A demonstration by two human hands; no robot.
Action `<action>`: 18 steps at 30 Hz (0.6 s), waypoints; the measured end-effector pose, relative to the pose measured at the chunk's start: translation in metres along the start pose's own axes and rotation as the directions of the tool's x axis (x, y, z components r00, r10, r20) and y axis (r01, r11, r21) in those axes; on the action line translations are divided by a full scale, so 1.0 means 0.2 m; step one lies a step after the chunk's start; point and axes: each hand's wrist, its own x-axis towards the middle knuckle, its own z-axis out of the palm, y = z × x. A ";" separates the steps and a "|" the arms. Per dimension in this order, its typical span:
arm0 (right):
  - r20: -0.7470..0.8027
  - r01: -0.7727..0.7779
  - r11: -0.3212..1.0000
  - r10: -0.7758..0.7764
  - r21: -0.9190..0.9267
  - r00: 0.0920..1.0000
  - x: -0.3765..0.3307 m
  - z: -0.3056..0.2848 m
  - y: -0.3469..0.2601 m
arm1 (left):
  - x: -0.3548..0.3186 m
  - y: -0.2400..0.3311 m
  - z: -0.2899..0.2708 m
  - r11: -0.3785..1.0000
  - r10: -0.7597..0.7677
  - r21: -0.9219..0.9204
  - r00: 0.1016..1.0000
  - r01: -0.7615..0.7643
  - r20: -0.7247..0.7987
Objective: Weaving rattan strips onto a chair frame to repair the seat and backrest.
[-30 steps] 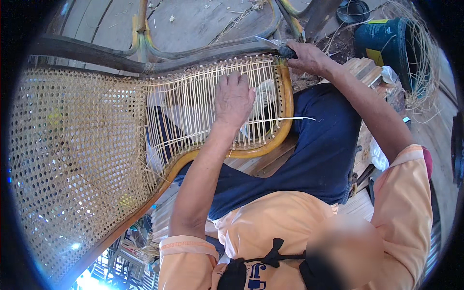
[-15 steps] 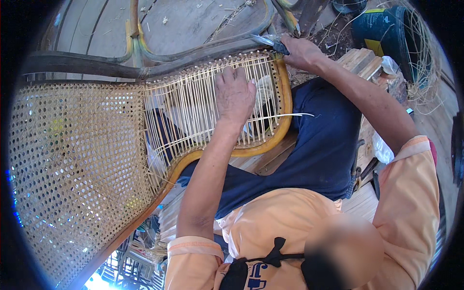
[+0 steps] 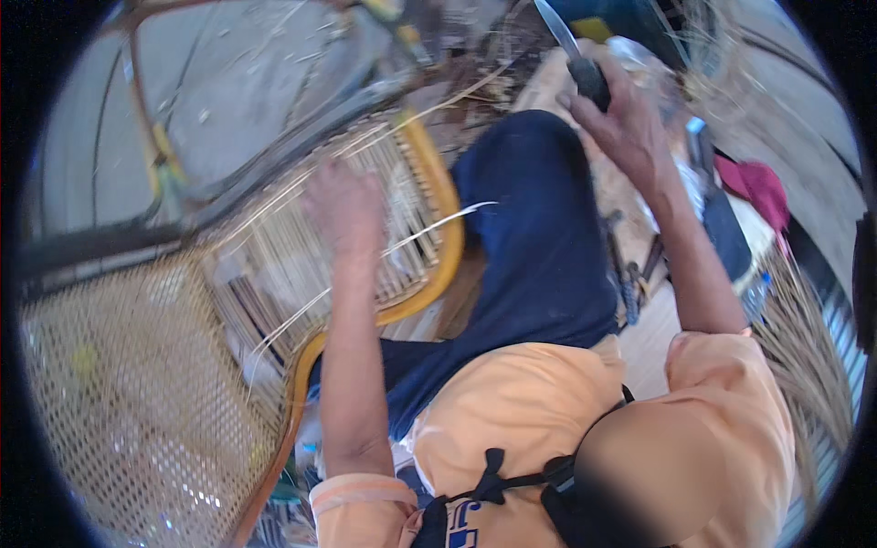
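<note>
My right hand (image 3: 628,128) is closed round the dark handle of a knife (image 3: 560,29), its bare blade pointing up and away. It is raised to the right of the seat frame. My left hand (image 3: 345,205) lies over the pale cane strands (image 3: 274,251) strung across the wooden frame (image 3: 446,205); motion smears its fingers. One long cane strip (image 3: 457,98) slants across the far corner of the frame and out to the right. A lower strip (image 3: 475,208) pokes past the frame's right edge, over my leg.
Finished cane mesh (image 3: 128,384) fills the left part of the frame. Curved wooden chair parts (image 3: 160,183) rest beyond it. A dark bucket (image 3: 630,23) and loose cane (image 3: 717,64) are at the far right. A cane bundle (image 3: 786,338) and a red cloth (image 3: 756,190) lie at right.
My right hand has left the frame's far corner with the knife and swung right. A long strip now stretches out past that corner. The whole view has shifted and blurred.
</note>
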 end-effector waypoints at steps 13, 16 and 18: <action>0.108 -0.625 0.770 0.616 0.125 0.780 -1.39 0.08 0.41 | -0.10 0.02 -0.02 0.980 0.175 -0.082 0.982 -0.181 -0.073; -0.087 -0.619 0.772 0.633 0.142 0.769 -1.40 0.06 0.57 | -0.17 0.04 -0.05 0.962 0.229 -0.151 0.973 -0.229 -0.018; -0.187 -0.466 0.867 0.436 -0.177 0.881 -1.36 0.01 0.64 | -0.22 0.02 -0.06 0.954 0.263 -0.135 0.963 -0.268 -0.054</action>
